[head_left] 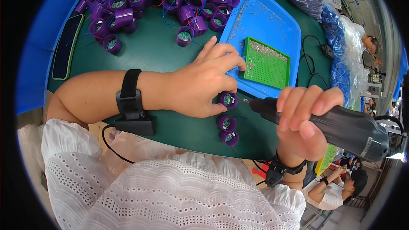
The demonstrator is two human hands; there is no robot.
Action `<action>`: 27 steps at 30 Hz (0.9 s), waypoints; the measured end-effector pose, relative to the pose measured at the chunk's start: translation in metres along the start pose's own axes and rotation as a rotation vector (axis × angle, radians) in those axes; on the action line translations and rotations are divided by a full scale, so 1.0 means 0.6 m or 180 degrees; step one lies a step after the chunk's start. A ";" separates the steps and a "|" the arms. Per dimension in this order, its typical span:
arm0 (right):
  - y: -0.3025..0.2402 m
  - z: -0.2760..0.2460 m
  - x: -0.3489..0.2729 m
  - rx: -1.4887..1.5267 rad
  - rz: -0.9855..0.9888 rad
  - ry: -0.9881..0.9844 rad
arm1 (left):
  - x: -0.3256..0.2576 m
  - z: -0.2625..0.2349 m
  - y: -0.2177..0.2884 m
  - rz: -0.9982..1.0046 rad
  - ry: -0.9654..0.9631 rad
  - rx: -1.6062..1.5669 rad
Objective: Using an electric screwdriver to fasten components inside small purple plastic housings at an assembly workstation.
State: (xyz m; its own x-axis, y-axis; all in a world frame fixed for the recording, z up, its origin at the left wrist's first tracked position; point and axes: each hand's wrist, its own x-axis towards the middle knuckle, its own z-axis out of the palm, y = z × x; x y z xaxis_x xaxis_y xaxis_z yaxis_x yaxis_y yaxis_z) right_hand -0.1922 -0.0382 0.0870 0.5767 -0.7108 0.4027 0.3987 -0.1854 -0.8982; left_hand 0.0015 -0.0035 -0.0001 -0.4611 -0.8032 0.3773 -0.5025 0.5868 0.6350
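Note:
My left hand [202,83] pinches a small purple round housing [228,99] against the table, between the thumb and a finger; a circuit board shows inside its open top. The other fingers are raised toward a blue tray. My right hand [304,117] is wrapped round a dark electric screwdriver [351,128], held nearly level. Its tip points left and sits just right of the pinched housing, apart from it as far as I can tell. Nearer to me, two more purple housings [229,137] stand one in front of the other, with thin wires beside them.
The blue tray [289,25] holds scattered small screws and a green perforated screw plate [267,66]. Many purple housings [185,15] with red and blue wires are heaped at the far left. A phone [68,47] lies left; plastic bags [336,51] and a black cable [313,61] lie right.

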 end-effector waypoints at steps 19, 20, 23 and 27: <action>0.037 -0.005 -0.005 -0.0004 -0.0063 -0.0215 | -0.002 -0.001 0.000 0.0012 -0.0023 -0.0049; 0.037 -0.004 -0.006 -0.0004 -0.0064 -0.0216 | -0.002 0.000 0.000 0.0013 -0.0022 -0.0047; 0.034 -0.005 -0.007 -0.0056 -0.0062 -0.0218 | -0.002 0.000 -0.001 0.0031 -0.0021 -0.0063; 0.035 -0.005 -0.007 -0.0085 -0.0056 -0.0283 | -0.002 -0.001 0.000 0.0017 -0.0035 -0.0066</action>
State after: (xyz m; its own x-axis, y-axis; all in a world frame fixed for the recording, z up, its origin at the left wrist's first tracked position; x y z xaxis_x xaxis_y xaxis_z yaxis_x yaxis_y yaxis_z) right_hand -0.1886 -0.0413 0.0661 0.6313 -0.6445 0.4315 0.3908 -0.2162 -0.8947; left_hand 0.0025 -0.0026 -0.0005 -0.4718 -0.7988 0.3733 -0.4847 0.5886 0.6469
